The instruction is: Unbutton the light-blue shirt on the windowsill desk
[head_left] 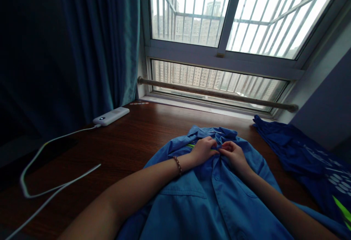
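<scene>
A light blue button-up shirt [186,210] lies front up on the wooden table, its collar [201,132] toward the window. Just below the collar, my left hand [204,150] pinches the front placket, fingers closed on the cloth. A beaded bracelet [177,165] circles the left wrist. Opposite it, my right hand [234,156] grips the other edge of the placket between thumb and fingers. The fingertips of both hands nearly meet; any button between them is hidden. Further down the placket a button [217,177] shows. A bit of yellow-green trim [190,146] peeks out beside my left hand.
Dark blue printed clothing [301,156] lies at the right. A white power bank [112,116] with a white cable [60,187] rests on the brown table [123,145] at the left. A blue curtain [109,42] hangs behind it. A rail [214,93] crosses the barred window.
</scene>
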`<act>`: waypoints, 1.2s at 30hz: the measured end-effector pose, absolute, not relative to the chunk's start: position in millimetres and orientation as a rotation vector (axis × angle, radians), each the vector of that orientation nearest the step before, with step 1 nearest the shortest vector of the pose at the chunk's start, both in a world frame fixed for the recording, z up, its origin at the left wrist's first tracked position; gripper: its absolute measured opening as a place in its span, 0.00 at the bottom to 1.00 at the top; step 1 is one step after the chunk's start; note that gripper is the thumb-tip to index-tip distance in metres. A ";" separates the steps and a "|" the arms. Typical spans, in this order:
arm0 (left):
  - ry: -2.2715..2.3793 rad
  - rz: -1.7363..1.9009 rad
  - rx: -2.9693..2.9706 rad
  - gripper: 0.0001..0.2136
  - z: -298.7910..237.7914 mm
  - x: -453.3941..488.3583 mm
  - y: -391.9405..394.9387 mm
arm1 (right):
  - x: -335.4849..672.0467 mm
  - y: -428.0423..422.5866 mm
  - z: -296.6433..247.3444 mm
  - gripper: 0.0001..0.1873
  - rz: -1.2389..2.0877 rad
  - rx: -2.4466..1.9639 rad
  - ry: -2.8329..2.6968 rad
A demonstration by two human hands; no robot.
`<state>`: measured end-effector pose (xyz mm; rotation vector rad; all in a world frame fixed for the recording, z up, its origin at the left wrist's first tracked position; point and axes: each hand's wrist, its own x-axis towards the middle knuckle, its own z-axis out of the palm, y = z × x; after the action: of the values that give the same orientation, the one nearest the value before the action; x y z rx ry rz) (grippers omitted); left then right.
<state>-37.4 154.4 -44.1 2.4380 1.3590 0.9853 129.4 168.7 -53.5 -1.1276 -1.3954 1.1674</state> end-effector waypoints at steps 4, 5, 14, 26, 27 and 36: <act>1.346 1.027 2.384 0.08 -42.7 -39.3 157.9 | 131.6 170.9 -58.8 0.15 1.165 -1.132 -1.232; 1.344 1.050 2.368 0.08 -41.6 -41.0 159.9 | 132.2 172.1 -60.0 0.15 1.181 -1.126 -1.190; 1.673 0.925 2.394 0.06 -28.7 -59.7 168.4 | 144.6 183.5 -41.2 0.17 1.190 -0.987 -0.902; 0.915 0.645 1.873 0.13 -19.7 -25.7 141.5 | 143.3 173.9 -17.0 0.16 1.181 -0.874 -0.876; 0.920 0.642 1.762 0.12 -19.0 -27.4 143.5 | 142.8 172.8 -16.2 0.16 1.173 -0.875 -0.895; 0.901 0.847 0.928 0.11 -24.6 -46.8 170.2 | 131.1 150.3 -10.5 0.07 0.598 -0.836 -2.047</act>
<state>-46.8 170.2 -24.6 0.9283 0.9015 0.8472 131.1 150.3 -10.5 -0.8359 -2.0466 0.5984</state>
